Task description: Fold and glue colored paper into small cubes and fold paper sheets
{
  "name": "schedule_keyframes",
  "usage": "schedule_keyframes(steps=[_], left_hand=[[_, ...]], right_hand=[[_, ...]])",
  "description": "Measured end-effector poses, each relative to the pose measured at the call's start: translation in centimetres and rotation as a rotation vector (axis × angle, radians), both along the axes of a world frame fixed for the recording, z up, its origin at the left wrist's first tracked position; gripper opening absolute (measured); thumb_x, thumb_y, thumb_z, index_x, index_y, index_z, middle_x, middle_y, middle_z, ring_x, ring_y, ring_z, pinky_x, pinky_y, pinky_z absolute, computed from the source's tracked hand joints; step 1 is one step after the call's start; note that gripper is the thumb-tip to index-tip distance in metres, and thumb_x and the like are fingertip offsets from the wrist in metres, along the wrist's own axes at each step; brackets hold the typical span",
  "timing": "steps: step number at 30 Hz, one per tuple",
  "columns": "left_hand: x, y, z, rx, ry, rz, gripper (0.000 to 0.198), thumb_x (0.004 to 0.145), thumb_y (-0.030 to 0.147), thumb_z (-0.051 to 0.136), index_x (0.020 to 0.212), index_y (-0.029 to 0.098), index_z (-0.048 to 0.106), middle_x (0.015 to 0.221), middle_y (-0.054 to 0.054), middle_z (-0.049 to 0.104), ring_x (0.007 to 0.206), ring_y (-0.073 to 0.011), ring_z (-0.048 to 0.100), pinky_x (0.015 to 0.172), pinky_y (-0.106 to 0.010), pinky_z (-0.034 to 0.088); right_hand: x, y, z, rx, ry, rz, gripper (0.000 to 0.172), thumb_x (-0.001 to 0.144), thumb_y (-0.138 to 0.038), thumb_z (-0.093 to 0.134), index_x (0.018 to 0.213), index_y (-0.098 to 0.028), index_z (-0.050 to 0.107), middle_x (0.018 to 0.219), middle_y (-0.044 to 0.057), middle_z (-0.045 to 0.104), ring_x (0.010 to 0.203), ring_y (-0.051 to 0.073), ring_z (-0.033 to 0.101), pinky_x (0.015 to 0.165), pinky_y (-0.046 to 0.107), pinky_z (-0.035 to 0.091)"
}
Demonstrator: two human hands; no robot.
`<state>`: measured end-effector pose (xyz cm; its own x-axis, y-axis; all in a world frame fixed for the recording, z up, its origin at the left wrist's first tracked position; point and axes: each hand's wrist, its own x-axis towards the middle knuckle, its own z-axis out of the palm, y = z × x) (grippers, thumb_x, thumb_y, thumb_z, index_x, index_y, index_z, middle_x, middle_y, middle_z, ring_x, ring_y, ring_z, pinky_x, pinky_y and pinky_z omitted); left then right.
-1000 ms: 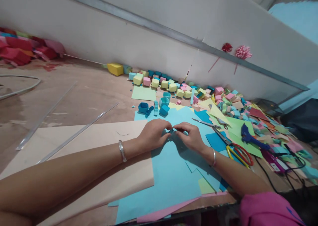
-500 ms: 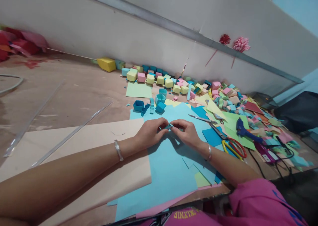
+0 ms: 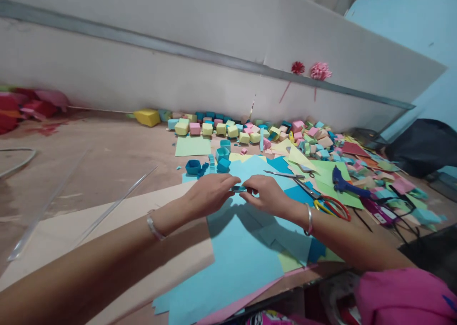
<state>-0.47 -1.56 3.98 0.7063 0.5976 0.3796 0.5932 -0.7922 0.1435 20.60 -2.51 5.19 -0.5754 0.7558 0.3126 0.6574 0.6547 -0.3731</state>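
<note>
Meanwhile the view has swung and levelled a little, yet the two hands have barely shifted: the left hand point(image 3: 210, 194) and the right hand point(image 3: 266, 196) still meet fingertip to fingertip over the light blue sheet point(image 3: 243, 253), both pinching the small blue paper strip point(image 3: 238, 189) between thumb and fingers. A second ago the strip was mostly hidden behind the fingertips; now it shows as a short, flat, creased band held just above the sheet, so the fine fingerwork on it looks to be carrying on rather than finished. The sheet is thin, matt paper with cut, stepped edges, lying partly over a smooth beige board point(image 3: 107, 230). To the right lie scissors point(image 3: 323, 200) with red and yellow handles and a dark blue glue gun point(image 3: 344, 184). Beyond the hands stand small open blue paper boxes point(image 3: 194, 166) and a row of pastel paper cubes point(image 3: 214, 129) on the worn wooden table point(image 3: 107, 149).
</note>
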Motion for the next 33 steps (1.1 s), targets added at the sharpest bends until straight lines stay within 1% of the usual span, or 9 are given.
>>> schedule_keyframes(steps=[3, 6, 10, 13, 15, 19, 22, 28, 33], left_hand=[[-0.1, 0.8, 3.5, 0.019, 0.121, 0.018, 0.026, 0.085, 0.019, 0.059, 0.111, 0.020, 0.058, 0.104, -0.009, 0.067, 0.088, -0.0229, 0.065, 0.068, -0.030, 0.047], [0.4, 1.4, 6.6, 0.059, 0.225, 0.021, 0.016, 0.086, 0.022, 0.059, 0.101, 0.022, 0.064, 0.101, -0.006, 0.069, 0.082, -0.0225, 0.066, 0.063, -0.031, 0.045], [2.6, 0.5, 8.5, 0.059, 0.161, 0.017, 0.016, 0.086, 0.027, 0.058, 0.096, 0.024, 0.069, 0.100, -0.005, 0.072, 0.084, -0.0244, 0.067, 0.065, -0.034, 0.048], [4.3, -2.1, 8.1, -0.067, -0.003, 0.023, 0.019, 0.084, 0.033, 0.060, 0.096, 0.024, 0.072, 0.098, -0.006, 0.073, 0.082, -0.0242, 0.067, 0.069, -0.036, 0.052], [5.1, -4.3, 7.4, -0.264, -0.170, 0.051, 0.025, 0.083, 0.039, 0.062, 0.099, 0.025, 0.073, 0.100, -0.007, 0.073, 0.073, -0.0203, 0.067, 0.064, -0.034, 0.054], [5.7, -8.6, 5.9, -0.697, -0.534, 0.257, 0.032, 0.076, 0.043, 0.069, 0.104, 0.028, 0.073, 0.101, -0.006, 0.073, 0.079, -0.0208, 0.069, 0.063, -0.031, 0.058], [6.2, -11.2, 4.6, -0.870, -0.750, 0.387, 0.033, 0.071, 0.039, 0.075, 0.103, 0.029, 0.074, 0.100, -0.005, 0.073, 0.086, -0.0220, 0.068, 0.068, -0.032, 0.059], [7.2, -14.2, 1.6, -0.932, -1.159, 0.465, 0.017, 0.069, 0.033, 0.079, 0.081, 0.021, 0.078, 0.095, -0.005, 0.071, 0.090, -0.0178, 0.063, 0.077, -0.024, 0.053], [6.6, -14.9, -0.1, -1.081, -1.433, 0.480, 0.023, 0.066, 0.035, 0.083, 0.082, 0.020, 0.077, 0.090, -0.003, 0.069, 0.078, -0.0114, 0.061, 0.072, -0.020, 0.052]], right_hand=[[1.5, -1.8, 1.4, 0.096, 0.109, -0.099, 0.020, 0.085, -0.024, 0.059, 0.067, -0.018, 0.059, 0.064, 0.000, 0.056, 0.062, 0.012, 0.047, 0.062, 0.027, 0.035], [3.2, -4.3, 2.5, 0.129, 0.281, -0.220, 0.015, 0.086, -0.026, 0.059, 0.073, -0.019, 0.062, 0.064, 0.000, 0.057, 0.062, 0.012, 0.050, 0.062, 0.027, 0.039], [4.8, -7.2, 2.2, 0.079, 0.573, -0.368, 0.008, 0.083, -0.026, 0.062, 0.079, -0.021, 0.067, 0.067, 0.000, 0.060, 0.063, 0.013, 0.053, 0.063, 0.028, 0.044], [5.1, -8.9, 1.0, -0.081, 0.808, -0.438, 0.010, 0.082, -0.029, 0.064, 0.081, -0.022, 0.070, 0.075, 0.002, 0.065, 0.067, 0.014, 0.056, 0.064, 0.029, 0.047], [4.9, -9.7, 0.1, -0.273, 0.978, -0.418, 0.013, 0.080, -0.033, 0.066, 0.082, -0.021, 0.072, 0.075, 0.002, 0.066, 0.068, 0.014, 0.057, 0.062, 0.027, 0.048], [3.4, -10.9, -1.6, -0.638, 1.257, -0.279, 0.019, 0.080, -0.037, 0.068, 0.086, -0.020, 0.073, 0.067, 0.001, 0.063, 0.062, 0.011, 0.053, 0.060, 0.025, 0.046], [1.9, -11.8, -2.2, -0.780, 1.318, -0.184, 0.022, 0.079, -0.038, 0.070, 0.087, -0.018, 0.074, 0.065, 0.000, 0.061, 0.061, 0.011, 0.051, 0.061, 0.025, 0.045], [0.4, -13.1, -1.9, -0.763, 1.194, -0.106, 0.023, 0.081, -0.037, 0.069, 0.091, -0.018, 0.074, 0.084, 0.004, 0.070, 0.074, 0.013, 0.060, 0.070, 0.027, 0.049], [0.4, -13.9, -2.3, -0.364, 0.945, -0.112, 0.018, 0.083, -0.027, 0.068, 0.098, -0.017, 0.071, 0.082, 0.003, 0.067, 0.075, 0.013, 0.058, 0.071, 0.028, 0.048]])
